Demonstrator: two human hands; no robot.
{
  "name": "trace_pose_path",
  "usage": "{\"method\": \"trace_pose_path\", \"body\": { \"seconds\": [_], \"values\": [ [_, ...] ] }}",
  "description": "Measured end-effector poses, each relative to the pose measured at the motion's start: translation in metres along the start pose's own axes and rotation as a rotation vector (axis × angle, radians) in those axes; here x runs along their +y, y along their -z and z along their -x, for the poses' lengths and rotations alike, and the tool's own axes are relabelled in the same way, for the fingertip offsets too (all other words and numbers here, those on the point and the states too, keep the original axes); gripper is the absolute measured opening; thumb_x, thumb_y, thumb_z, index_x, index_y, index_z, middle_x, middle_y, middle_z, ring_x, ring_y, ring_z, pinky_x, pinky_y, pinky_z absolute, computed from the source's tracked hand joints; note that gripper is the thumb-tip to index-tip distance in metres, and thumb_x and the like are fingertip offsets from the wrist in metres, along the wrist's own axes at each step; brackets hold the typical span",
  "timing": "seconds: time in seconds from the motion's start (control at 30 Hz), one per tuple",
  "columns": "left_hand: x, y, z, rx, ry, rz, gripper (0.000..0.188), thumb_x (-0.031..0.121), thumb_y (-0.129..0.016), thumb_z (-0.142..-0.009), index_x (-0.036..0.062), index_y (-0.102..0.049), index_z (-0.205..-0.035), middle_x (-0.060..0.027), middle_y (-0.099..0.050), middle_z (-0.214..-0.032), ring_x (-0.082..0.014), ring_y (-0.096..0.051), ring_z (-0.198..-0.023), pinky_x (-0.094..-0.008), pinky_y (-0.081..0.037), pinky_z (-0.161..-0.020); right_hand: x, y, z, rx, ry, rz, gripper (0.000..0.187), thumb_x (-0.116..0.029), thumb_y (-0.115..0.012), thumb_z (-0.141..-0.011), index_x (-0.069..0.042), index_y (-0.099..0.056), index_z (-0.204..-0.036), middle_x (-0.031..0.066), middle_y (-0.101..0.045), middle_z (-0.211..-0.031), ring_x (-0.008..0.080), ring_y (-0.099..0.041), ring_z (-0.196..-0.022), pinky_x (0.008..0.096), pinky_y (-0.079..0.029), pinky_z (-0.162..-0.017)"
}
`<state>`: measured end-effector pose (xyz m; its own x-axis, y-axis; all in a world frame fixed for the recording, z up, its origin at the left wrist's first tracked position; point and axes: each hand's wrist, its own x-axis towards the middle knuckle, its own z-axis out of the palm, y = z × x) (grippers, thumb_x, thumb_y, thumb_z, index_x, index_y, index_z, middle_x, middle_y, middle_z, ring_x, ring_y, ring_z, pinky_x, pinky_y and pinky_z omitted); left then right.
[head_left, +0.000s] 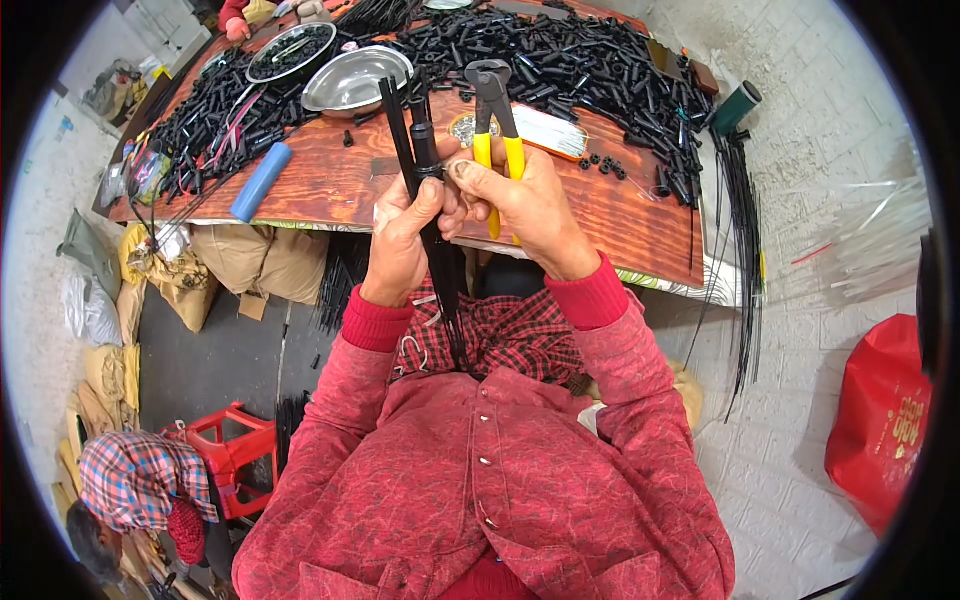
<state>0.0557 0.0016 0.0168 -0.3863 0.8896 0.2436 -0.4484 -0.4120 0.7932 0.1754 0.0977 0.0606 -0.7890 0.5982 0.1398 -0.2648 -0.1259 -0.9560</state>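
The left hand [398,245] grips black rods [396,130]; the right hand [538,208] holds yellow-handled pincers [491,94] just beside them.

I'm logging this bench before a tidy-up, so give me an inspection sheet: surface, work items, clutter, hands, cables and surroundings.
Surface: reddish-brown wooden table, grain visible, far side largely covered.
Work items: black rods and yellow-handled pincers, both held up.
Clutter: heaped black pieces, metal bowl, blue cylinder.
Hands: left hand closed around the black rods; right hand holding the pincers, their head pointing away from the wearer.
Cables: none identifiable; thin black strands hang at the table's right end.
Surroundings: red bag at right; red stool and another person lower left.
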Motion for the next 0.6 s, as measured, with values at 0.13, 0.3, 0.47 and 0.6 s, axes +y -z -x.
{"method": "trace_pose_path", "body": {
  "seconds": [0.13,0.3,0.47,0.6],
  "values": [
    [-0.0025,0.0015,-0.0004,0.002,0.000,0.012,0.049,0.027,-0.061,-0.098,-0.0016,-0.049,-0.137,0.0005,-0.052,-0.077,-0.0082,-0.047,-0.065,-0.0224,-0.039,-0.059,0.0028,0.0015,0.0003,-0.021,0.013,0.014,0.014,-0.015,-0.064,-0.093,-0.001,-0.063,-0.095,0.0006,-0.060,-0.076,0.0061,-0.053,-0.063,0.0216,-0.043,-0.058],
    [-0.0015,0.0008,-0.0009,0.011,0.001,-0.005,0.049,0.027,-0.061,-0.098,-0.0015,-0.049,-0.136,0.0007,-0.053,-0.078,-0.0077,-0.046,-0.065,-0.0222,-0.038,-0.059,0.0050,0.0024,0.0001,0.008,-0.012,0.048,0.016,-0.016,-0.065,-0.093,-0.001,-0.062,-0.098,0.0009,-0.061,-0.077,0.0060,-0.054,-0.064,0.0214,-0.044,-0.058],
    [-0.0004,-0.0019,-0.0003,0.009,0.006,-0.014,0.049,0.026,-0.061,-0.097,-0.0016,-0.049,-0.136,0.0008,-0.053,-0.078,-0.0076,-0.046,-0.066,-0.0222,-0.037,-0.059,0.0039,0.0039,-0.0004,-0.006,-0.021,0.037,0.015,-0.015,-0.065,-0.093,-0.001,-0.063,-0.098,0.0006,-0.061,-0.078,0.0057,-0.053,-0.063,0.0212,-0.044,-0.057],
    [0.0000,-0.0016,0.0004,0.007,-0.009,-0.020,0.049,0.026,-0.061,-0.097,-0.0017,-0.049,-0.136,0.0007,-0.053,-0.078,-0.0078,-0.046,-0.066,-0.0220,-0.038,-0.060,-0.0015,0.0004,0.0010,-0.006,-0.030,0.057,0.014,-0.014,-0.065,-0.093,-0.001,-0.063,-0.097,0.0003,-0.061,-0.078,0.0055,-0.053,-0.063,0.0210,-0.044,-0.058]
  ]
}}
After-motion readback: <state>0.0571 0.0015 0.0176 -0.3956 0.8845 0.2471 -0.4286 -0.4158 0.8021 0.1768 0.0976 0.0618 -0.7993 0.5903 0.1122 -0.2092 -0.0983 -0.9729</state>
